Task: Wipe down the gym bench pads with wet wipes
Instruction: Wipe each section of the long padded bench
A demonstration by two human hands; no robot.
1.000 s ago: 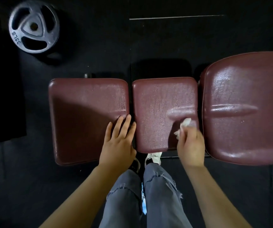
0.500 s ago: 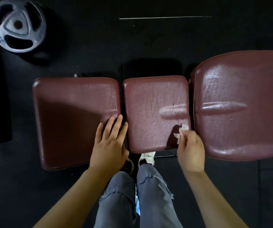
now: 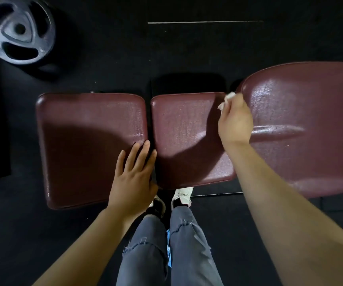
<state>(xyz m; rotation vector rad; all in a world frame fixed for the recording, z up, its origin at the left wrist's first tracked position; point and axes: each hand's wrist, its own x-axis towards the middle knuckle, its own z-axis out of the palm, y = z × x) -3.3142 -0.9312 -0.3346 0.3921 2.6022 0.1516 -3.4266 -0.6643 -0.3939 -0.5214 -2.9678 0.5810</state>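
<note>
Three maroon bench pads lie side by side below me: a left pad (image 3: 84, 141), a narrower middle pad (image 3: 185, 137) and a large right pad (image 3: 302, 124) that shines wet. My right hand (image 3: 234, 120) grips a crumpled white wet wipe (image 3: 227, 99) at the far right corner of the middle pad, by the gap to the right pad. My left hand (image 3: 133, 178) rests flat with straight fingers on the near right part of the left pad, fingertips at the gap to the middle pad.
A grey weight plate (image 3: 19, 30) lies on the black rubber floor at the far left. My legs in grey jeans (image 3: 166, 248) and white shoes (image 3: 182, 196) stand against the bench's near edge. A thin pale line (image 3: 203, 22) marks the floor beyond the pads.
My right hand has swept the wipe from the near right corner of the middle pad up along its right edge to the far corner. My left hand has stayed on the left pad.
</note>
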